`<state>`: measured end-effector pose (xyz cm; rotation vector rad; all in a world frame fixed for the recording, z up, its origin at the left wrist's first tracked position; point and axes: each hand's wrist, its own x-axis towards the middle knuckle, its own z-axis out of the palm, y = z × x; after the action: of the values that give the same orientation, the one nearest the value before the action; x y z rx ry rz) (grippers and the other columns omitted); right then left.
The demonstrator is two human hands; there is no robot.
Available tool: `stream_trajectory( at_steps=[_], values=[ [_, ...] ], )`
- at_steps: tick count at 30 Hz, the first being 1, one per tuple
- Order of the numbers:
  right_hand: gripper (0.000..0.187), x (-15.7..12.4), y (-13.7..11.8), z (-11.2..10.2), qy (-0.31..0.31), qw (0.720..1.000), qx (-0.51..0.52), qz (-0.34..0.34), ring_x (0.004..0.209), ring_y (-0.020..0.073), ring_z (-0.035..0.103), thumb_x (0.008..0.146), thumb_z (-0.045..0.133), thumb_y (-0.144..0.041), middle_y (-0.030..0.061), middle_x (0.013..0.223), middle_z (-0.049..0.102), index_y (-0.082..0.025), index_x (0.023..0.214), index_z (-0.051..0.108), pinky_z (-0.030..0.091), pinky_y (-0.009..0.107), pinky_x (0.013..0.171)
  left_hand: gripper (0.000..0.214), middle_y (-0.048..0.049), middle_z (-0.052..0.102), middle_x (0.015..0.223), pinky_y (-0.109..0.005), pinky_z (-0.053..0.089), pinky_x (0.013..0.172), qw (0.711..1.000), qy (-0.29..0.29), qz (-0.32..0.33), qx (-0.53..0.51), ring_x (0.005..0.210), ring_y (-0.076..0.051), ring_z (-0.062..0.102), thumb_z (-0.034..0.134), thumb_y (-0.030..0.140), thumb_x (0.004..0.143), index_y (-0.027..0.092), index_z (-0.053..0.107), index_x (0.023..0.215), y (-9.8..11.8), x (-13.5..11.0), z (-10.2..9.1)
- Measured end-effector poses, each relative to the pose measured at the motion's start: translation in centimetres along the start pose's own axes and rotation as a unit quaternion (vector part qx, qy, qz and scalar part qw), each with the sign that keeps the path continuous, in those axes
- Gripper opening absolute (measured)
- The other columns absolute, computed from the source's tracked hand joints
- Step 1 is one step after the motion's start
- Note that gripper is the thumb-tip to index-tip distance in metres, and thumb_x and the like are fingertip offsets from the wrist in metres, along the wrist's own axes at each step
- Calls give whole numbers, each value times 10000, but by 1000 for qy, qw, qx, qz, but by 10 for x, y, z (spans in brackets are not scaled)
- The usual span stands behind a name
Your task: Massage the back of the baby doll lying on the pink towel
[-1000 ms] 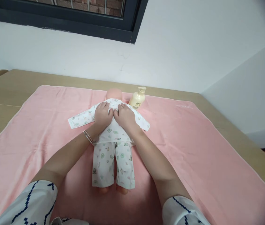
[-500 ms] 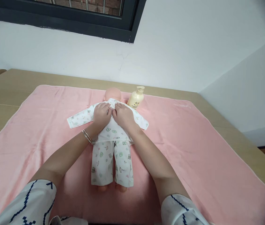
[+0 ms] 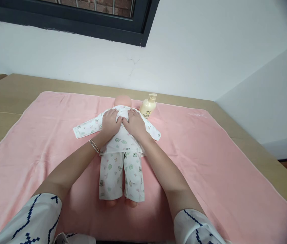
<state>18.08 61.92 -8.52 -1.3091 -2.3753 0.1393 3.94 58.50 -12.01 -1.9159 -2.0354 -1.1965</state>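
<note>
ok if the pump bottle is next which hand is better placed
Probably the right hand: it rests on the patterned shirt, nearer the pump bottle, while the left hand rests farther away, on the shirt's other side.

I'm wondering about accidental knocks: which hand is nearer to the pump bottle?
Right. The right hand rests on the patterned shirt, just short of the pump bottle; the left hand rests there too, but on the side farther from it.

Soft, cool light falls fairly evenly on the wall [image 3: 184, 57]. The cloth [image 3: 196, 162] darkens into diffuse shadow between the forearms [image 3: 156, 164]. The doll [image 3: 122, 144] looks reasonably sharp; wide-angle stretching shows toward the sides, and the right-hand corners blur into darkness.
</note>
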Motion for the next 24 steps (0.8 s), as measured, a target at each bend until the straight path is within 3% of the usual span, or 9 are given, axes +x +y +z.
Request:
stream_trajectory(
  at_steps=[3,6,12,15,20,24],
  values=[
    [508,-10,-14,-6,27,998,-60,7,1299,363,499,989,390,-378,272,1328,579,24,1213,606,350,445,1129,323,-125,677,1236,-449,421,1113,1000,28,13,5,1218,-268,583,469,269,899,138,666,1118,3,-3,-4],
    [524,-14,-20,-7,31,995,-91,2,1244,376,540,1007,339,-362,292,1280,600,43,1190,616,386,447,1089,313,-132,698,1186,-444,449,1082,999,41,13,1,1177,-268,605,458,266,894,129,682,1062,4,-5,-5],
    [613,0,-1,-2,-45,998,-29,-28,1456,323,327,1011,345,-378,235,1526,395,42,1455,398,267,415,1206,450,-179,590,1373,-506,352,1165,1000,-1,-5,2,1325,-309,504,436,269,901,70,586,1276,0,-1,1],
    [627,3,6,-3,-61,996,-36,-61,1471,316,300,1022,313,-383,225,1548,363,40,1481,353,252,421,1215,445,-162,584,1389,-554,317,1174,1000,-16,5,6,1340,-327,489,440,246,896,82,582,1284,-1,0,2],
    [534,-6,-8,-14,-26,986,-119,-112,1334,337,483,1027,291,-309,257,1399,533,51,1361,501,359,419,1133,316,-119,715,1142,-430,417,1114,995,37,89,-1,1145,-252,617,437,222,899,114,671,1080,-1,-2,-1],
    [494,-13,-21,-18,-26,984,-145,-104,1177,346,591,1025,254,-264,257,1245,633,30,1250,582,463,430,990,291,-118,720,1070,-423,479,1006,995,56,86,20,1068,-260,627,420,226,914,141,677,1021,1,-4,-3]
  ],
)
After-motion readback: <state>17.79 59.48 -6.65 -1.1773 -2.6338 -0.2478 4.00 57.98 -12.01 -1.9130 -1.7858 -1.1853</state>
